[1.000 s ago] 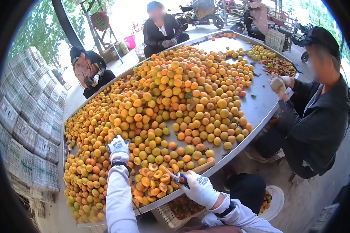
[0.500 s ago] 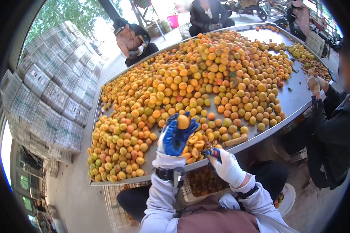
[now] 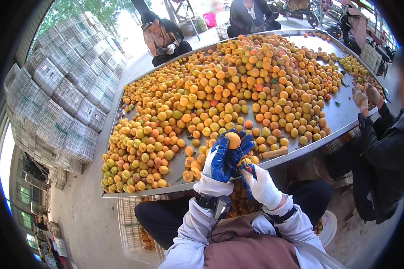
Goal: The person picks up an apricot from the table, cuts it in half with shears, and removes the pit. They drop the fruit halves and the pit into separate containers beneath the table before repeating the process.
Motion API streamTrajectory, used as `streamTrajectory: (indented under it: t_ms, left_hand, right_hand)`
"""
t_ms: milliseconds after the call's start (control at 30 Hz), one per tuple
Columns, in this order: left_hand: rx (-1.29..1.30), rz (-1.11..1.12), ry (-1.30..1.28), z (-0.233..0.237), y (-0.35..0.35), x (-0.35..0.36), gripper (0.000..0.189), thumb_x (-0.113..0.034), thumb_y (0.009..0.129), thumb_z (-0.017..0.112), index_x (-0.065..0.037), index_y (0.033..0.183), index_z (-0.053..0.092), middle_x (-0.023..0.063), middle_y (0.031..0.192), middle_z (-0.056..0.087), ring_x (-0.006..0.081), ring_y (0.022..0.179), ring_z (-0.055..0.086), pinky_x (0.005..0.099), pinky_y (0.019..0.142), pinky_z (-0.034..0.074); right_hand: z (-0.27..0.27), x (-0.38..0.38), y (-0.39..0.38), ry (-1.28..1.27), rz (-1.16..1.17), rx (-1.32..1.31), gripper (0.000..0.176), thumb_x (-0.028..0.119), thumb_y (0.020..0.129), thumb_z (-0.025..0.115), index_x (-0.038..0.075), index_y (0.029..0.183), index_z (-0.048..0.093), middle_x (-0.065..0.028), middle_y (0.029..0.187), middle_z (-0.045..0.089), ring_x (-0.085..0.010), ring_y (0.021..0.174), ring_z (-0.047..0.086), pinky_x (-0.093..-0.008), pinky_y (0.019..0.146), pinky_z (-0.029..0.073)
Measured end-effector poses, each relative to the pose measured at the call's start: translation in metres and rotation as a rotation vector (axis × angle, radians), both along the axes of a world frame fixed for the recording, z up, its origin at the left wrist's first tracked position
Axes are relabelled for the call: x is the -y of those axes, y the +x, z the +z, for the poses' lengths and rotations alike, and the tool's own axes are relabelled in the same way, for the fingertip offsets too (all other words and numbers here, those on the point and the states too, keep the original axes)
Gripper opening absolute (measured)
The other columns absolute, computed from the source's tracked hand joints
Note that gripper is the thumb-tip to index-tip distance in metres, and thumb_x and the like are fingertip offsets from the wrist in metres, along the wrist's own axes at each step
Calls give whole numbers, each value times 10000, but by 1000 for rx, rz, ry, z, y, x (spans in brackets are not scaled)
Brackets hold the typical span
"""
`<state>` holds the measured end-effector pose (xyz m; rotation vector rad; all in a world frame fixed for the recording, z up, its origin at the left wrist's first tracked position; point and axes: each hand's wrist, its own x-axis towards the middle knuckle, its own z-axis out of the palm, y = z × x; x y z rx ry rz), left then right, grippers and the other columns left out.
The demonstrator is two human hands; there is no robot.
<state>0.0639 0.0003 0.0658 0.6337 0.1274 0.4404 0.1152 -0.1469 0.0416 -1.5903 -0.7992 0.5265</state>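
Observation:
My left hand, in a blue-and-white glove, holds a whole orange apricot at its fingers, above the table's near edge. Close on its right, my right hand, gloved in white and blue, is closed on a small tool with a dark red and black handle. The tool's thin metal tip points up towards the apricot. Halved apricots lie on the table just left of my left hand. A large heap of whole apricots spreads behind both hands.
The metal table has a raised rim; a wooden handle lies near it. Crates stand below, a white bucket at lower right. A co-worker sits at right, two more people across the table. Stacked crates rise at left.
My left hand has moved right with the apricot, closer to my right hand and the tool. The view has shifted slightly. The co-worker's two hands at the right are raised and both visible.

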Motion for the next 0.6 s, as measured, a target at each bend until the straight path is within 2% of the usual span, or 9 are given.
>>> streamTrajectory:
  t_ms: [133,200,333,400,433,467,533,567,600]
  left_hand:
    - [33,-31,48,-4,4,3,455,-297,1063,508,-2,1406,467,226,1343,590,399,1266,578,538,1093,471]
    - [47,-52,61,-4,6,5,466,-285,1054,531,-7,1420,452,229,1334,593,408,1264,577,547,1091,470]
    - [89,-119,50,-5,7,8,674,-190,975,670,-95,1540,315,240,1301,605,420,1236,595,544,1071,482]
    - [24,-102,372,-4,5,7,770,-158,967,679,-128,1592,232,238,1295,610,399,1229,605,507,1048,499]
    - [54,-140,415,-4,5,2,883,-119,953,691,-151,1624,118,238,1300,607,371,1228,610,470,1025,511]
    - [55,-141,414,-1,5,-3,883,-119,953,691,-151,1624,118,238,1300,607,371,1228,610,470,1025,511]
    - [79,-230,706,11,5,-16,962,-92,931,711,-153,1629,52,231,1311,604,339,1213,623,443,1026,508]
    - [23,-259,802,21,1,-19,979,-138,921,728,-72,1617,43,225,1310,612,314,1220,614,425,1033,485]
    - [22,-257,801,29,1,-20,979,-138,921,728,-72,1617,43,225,1310,612,314,1220,614,425,1033,485]
  right_hand:
    - [-7,4,3,-71,14,-45,155,117,979,600,-16,1022,667,-223,853,676,-370,775,652,-414,686,485]
    - [-9,4,3,-34,11,-135,172,119,998,582,-19,1053,670,-167,845,685,-243,749,640,-366,690,485]
    - [-2,10,4,-23,29,-239,196,118,1022,551,-24,1091,667,-84,861,689,-150,760,599,-328,698,488]
    - [-3,11,5,66,43,-396,211,156,1047,538,-2,1103,666,7,841,641,-82,741,547,-270,658,456]
    - [1,13,6,65,41,-397,211,156,1047,538,-2,1103,666,7,841,641,-82,741,547,-270,658,456]
    - [8,15,7,58,84,-511,212,176,1053,538,15,1103,666,30,825,616,-62,726,526,-249,639,430]
    - [17,21,11,49,126,-627,214,196,1060,537,31,1103,666,52,810,591,-43,711,505,-228,620,403]
    - [20,23,13,39,162,-631,215,213,1062,537,45,1104,665,67,799,565,-26,698,480,-212,607,374]
    - [22,25,14,29,199,-635,216,230,1065,537,59,1105,663,82,789,538,-9,686,456,-196,594,344]
